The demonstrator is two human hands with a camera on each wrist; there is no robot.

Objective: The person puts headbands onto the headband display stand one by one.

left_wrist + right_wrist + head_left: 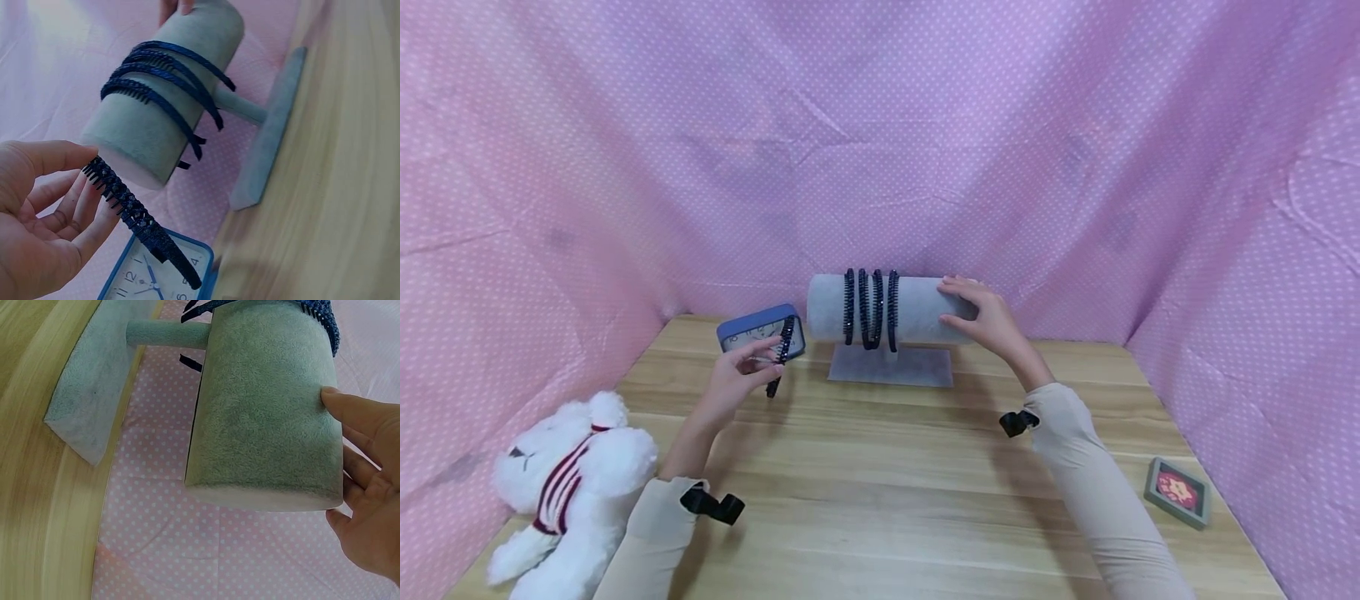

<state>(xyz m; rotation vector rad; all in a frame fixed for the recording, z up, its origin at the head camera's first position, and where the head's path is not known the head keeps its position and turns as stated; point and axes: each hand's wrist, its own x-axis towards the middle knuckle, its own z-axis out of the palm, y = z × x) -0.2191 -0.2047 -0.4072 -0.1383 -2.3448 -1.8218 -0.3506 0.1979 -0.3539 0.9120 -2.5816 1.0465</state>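
Observation:
In the head view, my left hand [739, 379] pinches a dark, beaded headband [784, 340] with comb teeth between thumb and fingers. In the left wrist view this headband [140, 219] slants down past the near end of a grey plush display roll. The roll [921, 308] lies level on a post above a flat base [891, 367]. Several similar dark headbands [877, 308] sit around its left and middle part. My right hand [988, 321] holds the roll's right end; in the right wrist view the thumb presses on one side, and the other fingers are partly hidden behind the roll.
A blue square clock [756, 321] stands behind my left hand. On the left of the wooden table [880, 483] lies a white plush toy [587, 475] in a striped scarf. A small grey frame [1177, 493] lies at the right edge. Pink dotted cloth [880, 150] hangs around.

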